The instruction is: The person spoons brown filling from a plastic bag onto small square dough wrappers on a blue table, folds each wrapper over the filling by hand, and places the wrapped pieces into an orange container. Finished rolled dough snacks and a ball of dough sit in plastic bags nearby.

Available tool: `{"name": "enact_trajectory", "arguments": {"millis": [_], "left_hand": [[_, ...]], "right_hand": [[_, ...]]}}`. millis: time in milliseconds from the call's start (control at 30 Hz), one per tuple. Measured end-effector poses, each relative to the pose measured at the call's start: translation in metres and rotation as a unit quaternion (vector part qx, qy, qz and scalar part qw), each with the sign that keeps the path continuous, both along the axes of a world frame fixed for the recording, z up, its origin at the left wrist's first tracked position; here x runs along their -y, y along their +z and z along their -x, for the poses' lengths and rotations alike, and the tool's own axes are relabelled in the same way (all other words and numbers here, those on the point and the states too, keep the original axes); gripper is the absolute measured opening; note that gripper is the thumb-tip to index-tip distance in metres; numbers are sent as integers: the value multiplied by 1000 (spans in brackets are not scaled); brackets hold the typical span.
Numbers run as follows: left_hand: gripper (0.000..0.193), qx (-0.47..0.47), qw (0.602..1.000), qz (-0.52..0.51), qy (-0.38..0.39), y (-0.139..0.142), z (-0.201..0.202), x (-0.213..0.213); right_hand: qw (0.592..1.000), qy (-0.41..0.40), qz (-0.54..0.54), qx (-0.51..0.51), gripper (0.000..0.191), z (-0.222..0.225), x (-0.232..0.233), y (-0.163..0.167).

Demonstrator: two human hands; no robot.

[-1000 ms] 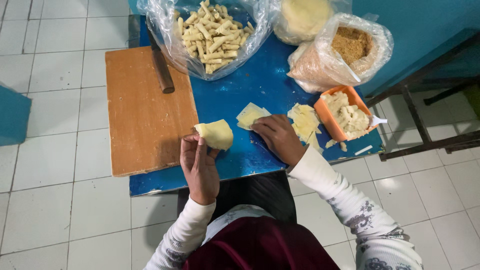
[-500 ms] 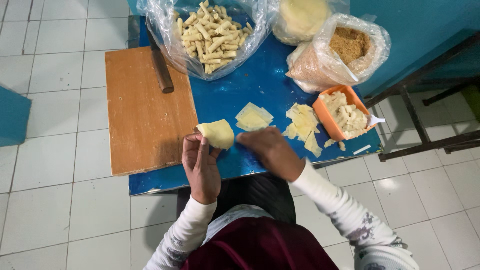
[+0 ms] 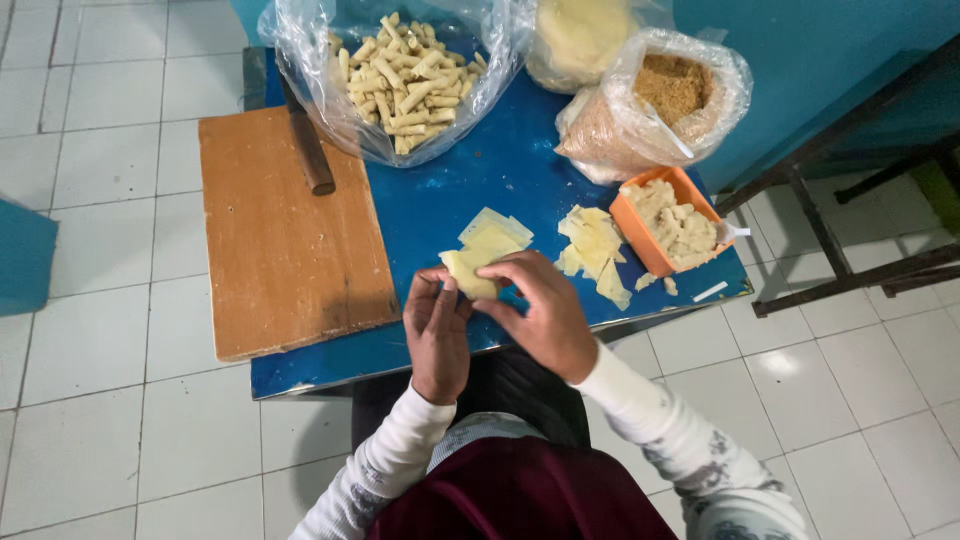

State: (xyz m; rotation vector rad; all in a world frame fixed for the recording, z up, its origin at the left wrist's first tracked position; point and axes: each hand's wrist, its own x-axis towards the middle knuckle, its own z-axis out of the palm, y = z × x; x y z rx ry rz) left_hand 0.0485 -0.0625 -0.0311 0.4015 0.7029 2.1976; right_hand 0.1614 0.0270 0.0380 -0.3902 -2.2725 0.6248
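While cupped together at the near edge of the blue table [image 3: 520,170], left hand [image 3: 437,335] and right hand [image 3: 545,315] both hold one pale yellow wrapper sheet [image 3: 468,272], fingers narrowed around it: left fingers [image 3: 445,298] under its near side, right fingers [image 3: 520,272] curled over its right end. Hard to tell whether filling sits inside; the sheet looks slightly folded.

At 12 o'clock from the hands, just beyond the held sheet, a small stack of wrappers [image 3: 495,232] lying flat on the table. At 1 o'clock, a second, looser pile of wrappers [image 3: 595,250], touching an orange tub [image 3: 640,232] heaped with pale filling [image 3: 680,225]. Farther at 1 o'clock, a clear bag of brown crumbs [image 3: 650,110]; beside it toward 12, a bag of pale dough [image 3: 575,40], partly cut off by the frame. At 11 o'clock, well apart, an open plastic bag of finished rolls [image 3: 405,80]. At 10 o'clock, a wooden board [image 3: 280,240] resting on the table's left part, with a dark knife handle [image 3: 308,150] lying across its far corner. White floor tiles [image 3: 90,400] all around.
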Motion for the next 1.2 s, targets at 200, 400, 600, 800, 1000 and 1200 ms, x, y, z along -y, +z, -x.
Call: {"name": "enact_trajectory", "arguments": {"millis": [200,400,600,800,1000,1200], "left_hand": [[15,-62,996,49,29,0,-1,6],[26,-159,982,83,58,6,-2,3],[12,-160,980,108,41,4,1,1],[7,-183,977,98,51,-7,1,1],[9,-229,961,125,90,-13,0,0],[10,-115,986,103,62,-18,4,1]], "right_hand": [[995,0,100,-19,13,10,1,-15],[926,73,370,-5,12,1,-18,-35],[875,96,474,-10,16,-3,-21,-45],[877,67,476,-34,20,-1,-13,-38],[925,33,377,-45,19,4,-3,-47],[787,81,596,-141,11,0,-14,-69]]}}
